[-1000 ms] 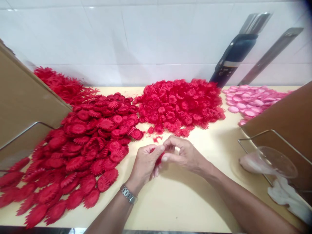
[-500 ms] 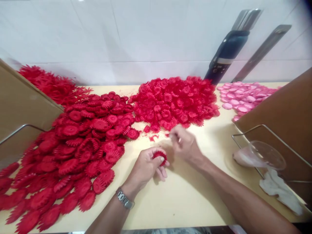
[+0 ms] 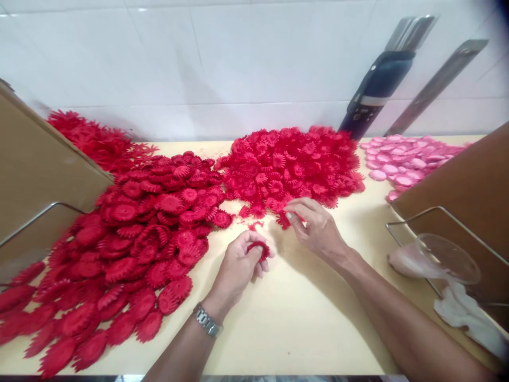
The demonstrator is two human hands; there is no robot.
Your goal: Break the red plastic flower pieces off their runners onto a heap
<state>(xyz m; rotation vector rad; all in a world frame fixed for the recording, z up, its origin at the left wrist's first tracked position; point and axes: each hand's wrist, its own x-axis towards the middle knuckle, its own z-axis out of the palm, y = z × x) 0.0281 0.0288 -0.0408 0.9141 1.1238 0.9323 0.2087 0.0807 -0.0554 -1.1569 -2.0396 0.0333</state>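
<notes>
Red toothed flower piece (image 3: 258, 248) sits in my left hand (image 3: 237, 267), above the bare table (image 3: 302, 323) near its middle. My left fingers (image 3: 260, 261) are curled tight around it, so only its arched, toothed top rim shows and the rest is hidden in my palm. It is round and has no clear long axis. The rim that shows faces up and away from me.

My right hand (image 3: 320, 229) reaches forward to the near edge of the small red flower pile (image 3: 290, 164). Its fingers are narrow, with the tips at a loose small flower (image 3: 283, 221). I cannot tell whether they have it pinched.

On my left a wide heap of larger red discs (image 3: 139, 239) spreads to the near table edge and is cut off at the frame. Behind it a spiky red pile (image 3: 95, 140) is partly hidden by a cardboard panel (image 3: 40, 170). A pink pile (image 3: 405, 159) at the back right is partly hidden behind a second cardboard panel (image 3: 469, 185), beside a clear plastic piece (image 3: 449, 260) that is hard to make out and a white cloth (image 3: 465, 318).

Open room lies on the bare table in front of me, between the disc heap and the right panel. A dark handheld device (image 3: 376, 95) leans on the white tiled wall (image 3: 199, 63).
</notes>
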